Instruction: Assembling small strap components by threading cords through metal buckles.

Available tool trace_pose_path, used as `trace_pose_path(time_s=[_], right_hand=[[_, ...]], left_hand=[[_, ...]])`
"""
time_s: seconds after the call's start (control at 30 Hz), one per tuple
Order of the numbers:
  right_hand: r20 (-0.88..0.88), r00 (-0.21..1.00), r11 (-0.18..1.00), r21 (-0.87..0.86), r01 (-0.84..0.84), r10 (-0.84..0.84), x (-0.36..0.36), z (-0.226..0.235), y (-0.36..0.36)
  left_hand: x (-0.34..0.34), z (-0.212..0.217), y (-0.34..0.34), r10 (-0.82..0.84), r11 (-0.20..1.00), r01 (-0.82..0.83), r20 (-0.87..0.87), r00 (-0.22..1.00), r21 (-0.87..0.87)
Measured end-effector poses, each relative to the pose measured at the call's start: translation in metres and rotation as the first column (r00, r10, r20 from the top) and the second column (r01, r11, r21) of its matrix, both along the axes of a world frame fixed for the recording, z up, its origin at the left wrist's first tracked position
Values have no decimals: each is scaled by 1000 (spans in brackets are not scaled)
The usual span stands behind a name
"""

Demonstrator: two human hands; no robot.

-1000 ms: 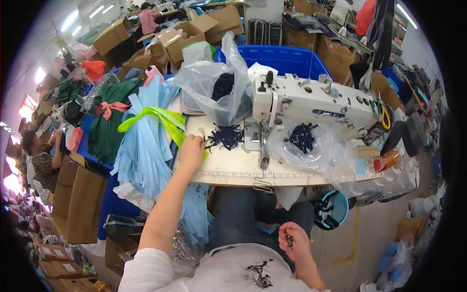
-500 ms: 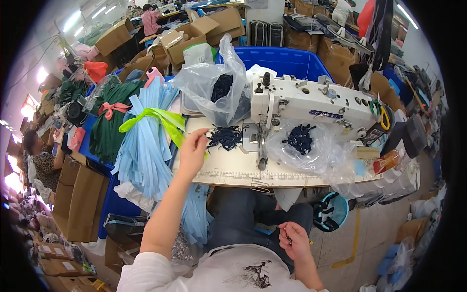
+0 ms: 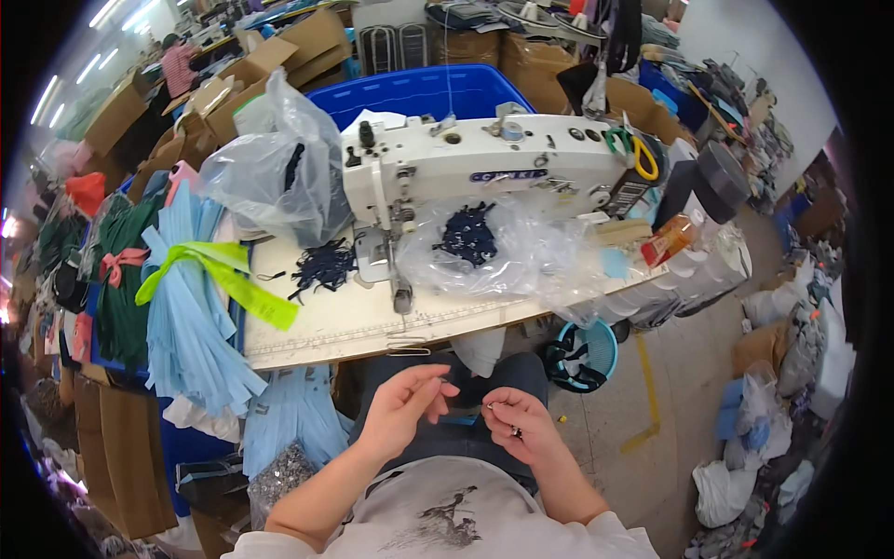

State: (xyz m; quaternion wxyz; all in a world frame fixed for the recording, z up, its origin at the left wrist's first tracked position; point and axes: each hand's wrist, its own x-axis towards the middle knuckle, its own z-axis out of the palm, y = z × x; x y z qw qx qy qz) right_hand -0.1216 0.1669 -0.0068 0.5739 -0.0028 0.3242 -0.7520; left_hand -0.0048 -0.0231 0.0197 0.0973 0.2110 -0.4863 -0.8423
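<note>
Both hands are together over my lap, below the table's front edge. My left hand (image 3: 402, 410) has thumb and forefinger pinched; what they pinch is too small to make out. My right hand (image 3: 518, 427) is curled around a small dark piece, its fingertips almost touching the left hand's. Above them on the cream table (image 3: 317, 328) lies a loose pile of small dark blue pieces (image 3: 321, 265), just left of the white sewing machine (image 3: 484, 168). A clear plastic bag (image 3: 503, 250) with more dark pieces lies under the machine's arm.
A bundle of light blue strips (image 3: 191, 298) tied with a yellow-green ribbon hangs off the table's left end. A clear bag (image 3: 270, 172) and a blue bin (image 3: 419, 93) stand behind. Cardboard boxes (image 3: 279, 56) fill the back left. A blue basket (image 3: 585, 352) sits on the floor.
My left hand has come back from the pile of dark pieces on the table down to my lap, meeting my right hand. The view has tilted downward a little.
</note>
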Motion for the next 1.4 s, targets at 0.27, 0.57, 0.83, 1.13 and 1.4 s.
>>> trace_pose_path(time_s=[0.27, 0.57, 0.83, 1.13, 1.4], right_hand=[[-33, 996, 996, -36, 79, -81, 2, 4, 9], [-61, 988, 989, -48, 138, -141, -10, 22, -1], [-97, 978, 977, -126, 170, -183, -5, 9, 1], [-189, 970, 988, -57, 144, -152, 1, 19, -4], [-256, 952, 986, -36, 161, -165, 4, 21, -10]], left_hand=[[1, -4, 18, -129, 991, 129, 16, 992, -40], [-12, 13, 22, -5, 987, 14, 56, 998, -163], [-12, 20, 28, -85, 975, 95, 56, 995, -202], [-8, 15, 33, -90, 833, 61, -27, 996, -551], [-6, 18, 30, 42, 953, -74, -113, 993, -293]])
